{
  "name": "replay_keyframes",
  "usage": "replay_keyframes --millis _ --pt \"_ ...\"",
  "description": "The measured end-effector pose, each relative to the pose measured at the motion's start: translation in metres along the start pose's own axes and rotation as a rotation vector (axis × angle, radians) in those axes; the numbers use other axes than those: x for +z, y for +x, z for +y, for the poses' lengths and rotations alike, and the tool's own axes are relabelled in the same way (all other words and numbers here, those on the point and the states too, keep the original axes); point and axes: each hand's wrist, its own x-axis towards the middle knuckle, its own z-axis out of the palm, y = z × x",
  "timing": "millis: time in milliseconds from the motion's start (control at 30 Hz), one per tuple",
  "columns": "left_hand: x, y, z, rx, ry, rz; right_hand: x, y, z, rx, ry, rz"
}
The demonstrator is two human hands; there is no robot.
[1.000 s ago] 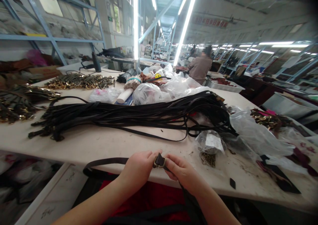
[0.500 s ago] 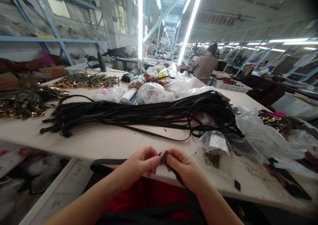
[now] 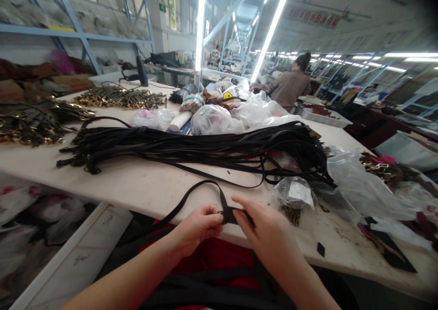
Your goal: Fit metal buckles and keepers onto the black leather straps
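In the head view my left hand (image 3: 201, 223) is closed in a pinch at the table's front edge. It grips a black strap (image 3: 231, 214) by a small metal fitting, mostly hidden by the fingertips. My right hand (image 3: 265, 223) presses the same strap between thumb and fingers, with the index finger stretched out. A length of the strap loops up over the tabletop and runs down to the left. Just beyond both hands lies a long bundle of black straps (image 3: 191, 148).
Straps with brass-coloured hardware (image 3: 119, 97) lie back left. Clear plastic bags (image 3: 212, 119) stand behind the bundle. At right are a bag of metal parts (image 3: 290, 215), more plastic (image 3: 362, 186) and a small black piece (image 3: 320, 249). A person (image 3: 290, 86) is farther back.
The strap now loops up over the table between my hands, where before it hung lower. My right hand has opened out and shifted right along it. The view has tilted slightly.
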Motion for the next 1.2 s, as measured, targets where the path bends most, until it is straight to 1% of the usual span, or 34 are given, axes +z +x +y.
replay_keyframes --millis 67,100,167,267,333,400,467,533,600,667,700,767,800,833,867,900,967,1033,1067,1100,1133,1167,1200 --pt "-0.002 -0.002 -0.001 -0.004 -0.020 0.007 0.016 -0.003 0.010 0.022 -0.250 -0.084" --pt "-0.002 -0.003 -0.002 0.007 -0.009 0.010 0.022 -0.004 0.013 0.031 -0.319 -0.107" --pt "-0.001 -0.004 -0.004 0.047 0.042 0.019 0.031 -0.007 0.017 0.049 -0.378 -0.122" --pt "0.000 -0.006 -0.006 0.115 0.122 0.050 0.035 -0.006 0.016 0.079 -0.305 -0.166" --pt "0.000 -0.007 -0.007 0.130 0.140 0.066 0.036 -0.005 0.016 0.093 -0.213 -0.213" --pt "0.000 -0.008 -0.009 0.133 0.141 0.054 0.038 -0.004 0.017 0.096 -0.148 -0.218" --pt "0.000 -0.008 -0.010 0.165 0.162 0.033 0.040 -0.005 0.018 0.066 -0.115 -0.214" --pt "-0.001 -0.009 -0.007 0.226 0.204 0.025 0.041 -0.005 0.018 0.011 -0.126 -0.238" --pt "-0.004 -0.014 0.006 0.289 0.222 0.028 0.037 -0.004 0.017 -0.052 -0.180 -0.213" --pt "-0.011 -0.027 0.031 0.362 0.165 0.061 0.027 0.000 0.016 -0.107 -0.208 -0.083" --pt "-0.017 -0.036 0.047 0.414 0.099 0.112 0.021 0.002 0.015 -0.131 -0.179 -0.013" --pt "-0.031 -0.055 0.081 0.548 -0.076 0.287 0.008 0.008 0.015 -0.151 -0.068 0.074" --pt "-0.037 -0.063 0.096 0.604 -0.153 0.367 0.003 0.011 0.015 -0.151 -0.008 0.082" --pt "-0.042 -0.069 0.106 0.650 -0.219 0.417 -0.001 0.013 0.015 -0.143 0.038 0.074" --pt "-0.045 -0.073 0.111 0.687 -0.261 0.428 -0.003 0.016 0.014 -0.133 0.063 0.061" --pt "-0.045 -0.074 0.111 0.709 -0.265 0.387 -0.004 0.018 0.013 -0.127 0.070 0.053" --pt "-0.037 -0.069 0.097 0.686 -0.154 0.205 -0.002 0.021 0.007 -0.146 0.083 0.029" --pt "-0.020 -0.062 0.076 0.563 0.111 0.015 0.002 0.020 -0.002 -0.185 0.132 0.004" --pt "-0.009 -0.058 0.068 0.500 0.252 -0.035 0.004 0.018 -0.007 -0.188 0.181 0.000" --pt "0.003 -0.057 0.064 0.461 0.368 -0.044 0.007 0.015 -0.011 -0.170 0.243 -0.002" --pt "0.014 -0.058 0.063 0.454 0.437 -0.032 0.010 0.012 -0.013 -0.134 0.302 -0.004" --pt "0.024 -0.061 0.067 0.473 0.452 -0.018 0.015 0.008 -0.013 -0.094 0.344 -0.011" --pt "0.032 -0.066 0.074 0.511 0.418 -0.010 0.021 0.005 -0.011 -0.067 0.365 -0.040"
